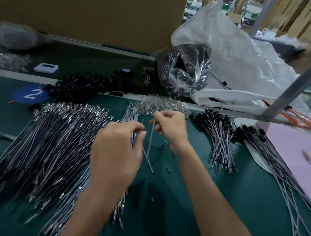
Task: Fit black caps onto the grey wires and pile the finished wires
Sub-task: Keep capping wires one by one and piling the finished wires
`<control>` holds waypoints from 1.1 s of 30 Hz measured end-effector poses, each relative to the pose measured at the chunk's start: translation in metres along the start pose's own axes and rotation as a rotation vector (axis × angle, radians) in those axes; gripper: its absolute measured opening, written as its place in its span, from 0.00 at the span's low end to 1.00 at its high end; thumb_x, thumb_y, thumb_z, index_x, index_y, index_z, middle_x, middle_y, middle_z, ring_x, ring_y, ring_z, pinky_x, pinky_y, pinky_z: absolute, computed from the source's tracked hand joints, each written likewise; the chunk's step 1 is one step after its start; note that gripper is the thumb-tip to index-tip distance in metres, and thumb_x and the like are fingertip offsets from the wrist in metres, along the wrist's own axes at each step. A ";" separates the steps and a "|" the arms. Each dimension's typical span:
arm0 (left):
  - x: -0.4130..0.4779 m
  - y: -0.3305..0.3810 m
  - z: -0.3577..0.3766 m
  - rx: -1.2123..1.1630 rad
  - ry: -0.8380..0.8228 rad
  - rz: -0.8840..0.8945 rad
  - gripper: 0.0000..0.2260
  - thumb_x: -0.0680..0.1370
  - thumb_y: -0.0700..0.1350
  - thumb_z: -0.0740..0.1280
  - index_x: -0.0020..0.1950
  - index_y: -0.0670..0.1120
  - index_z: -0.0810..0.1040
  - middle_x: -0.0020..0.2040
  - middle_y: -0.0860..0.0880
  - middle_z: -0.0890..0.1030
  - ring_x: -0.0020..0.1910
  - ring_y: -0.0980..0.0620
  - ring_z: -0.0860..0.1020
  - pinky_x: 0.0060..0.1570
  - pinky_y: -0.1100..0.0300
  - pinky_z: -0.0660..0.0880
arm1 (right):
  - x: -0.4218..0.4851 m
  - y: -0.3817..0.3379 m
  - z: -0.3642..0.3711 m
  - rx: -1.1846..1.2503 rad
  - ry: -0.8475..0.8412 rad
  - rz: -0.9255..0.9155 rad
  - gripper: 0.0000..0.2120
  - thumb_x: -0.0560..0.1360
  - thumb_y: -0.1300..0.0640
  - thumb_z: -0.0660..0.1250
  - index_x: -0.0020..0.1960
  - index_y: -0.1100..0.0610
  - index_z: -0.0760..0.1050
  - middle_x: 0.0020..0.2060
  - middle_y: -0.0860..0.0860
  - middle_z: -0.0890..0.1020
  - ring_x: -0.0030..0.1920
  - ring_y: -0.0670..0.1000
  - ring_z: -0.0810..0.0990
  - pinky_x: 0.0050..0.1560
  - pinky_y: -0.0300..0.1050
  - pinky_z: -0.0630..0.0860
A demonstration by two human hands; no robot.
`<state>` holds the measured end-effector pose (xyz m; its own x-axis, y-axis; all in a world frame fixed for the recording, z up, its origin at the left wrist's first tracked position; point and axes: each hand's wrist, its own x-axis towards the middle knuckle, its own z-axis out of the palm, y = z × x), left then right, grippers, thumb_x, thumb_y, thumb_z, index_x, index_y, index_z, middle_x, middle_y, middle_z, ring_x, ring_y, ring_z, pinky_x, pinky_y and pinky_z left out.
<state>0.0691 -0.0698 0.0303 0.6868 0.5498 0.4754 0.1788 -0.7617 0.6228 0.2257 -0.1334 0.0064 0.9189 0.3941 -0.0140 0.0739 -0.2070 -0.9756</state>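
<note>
Two hands over mid-worktop. My right hand pinches a grey wire near its top, long axis dropping toward me. Left hand, nearer its lower end, pinches a second wire. Black caps lie far-left, finished wires right.

Two held grey wires, two capped-wire piles, one uncapped-wire pile, one black-cap heap.

A white "2" stands on a blue round sticker on the green table.
</note>
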 end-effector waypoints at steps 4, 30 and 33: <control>0.023 -0.047 -0.023 0.336 0.022 -0.174 0.19 0.73 0.41 0.74 0.64 0.44 0.78 0.57 0.41 0.81 0.60 0.40 0.72 0.59 0.46 0.68 | -0.005 -0.005 -0.051 0.563 -0.006 0.061 0.05 0.77 0.66 0.65 0.50 0.65 0.77 0.30 0.51 0.81 0.25 0.42 0.72 0.25 0.31 0.69; 0.040 -0.078 -0.001 0.559 -0.242 -0.245 0.07 0.77 0.48 0.70 0.51 0.47 0.85 0.51 0.46 0.81 0.54 0.44 0.76 0.48 0.51 0.76 | -0.021 0.018 -0.072 0.522 0.079 0.028 0.11 0.77 0.59 0.67 0.38 0.56 0.81 0.27 0.48 0.77 0.25 0.42 0.69 0.26 0.32 0.65; 0.043 -0.076 -0.004 0.520 -0.227 -0.258 0.04 0.76 0.48 0.73 0.45 0.49 0.85 0.43 0.48 0.82 0.43 0.46 0.78 0.38 0.56 0.75 | -0.021 0.016 -0.070 0.501 0.084 0.018 0.14 0.77 0.58 0.68 0.32 0.54 0.82 0.24 0.46 0.76 0.24 0.42 0.68 0.25 0.32 0.64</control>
<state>0.0827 0.0135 0.0057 0.6981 0.6955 0.1700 0.6395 -0.7125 0.2887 0.2344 -0.2082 0.0061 0.9479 0.3166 -0.0340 -0.1179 0.2499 -0.9611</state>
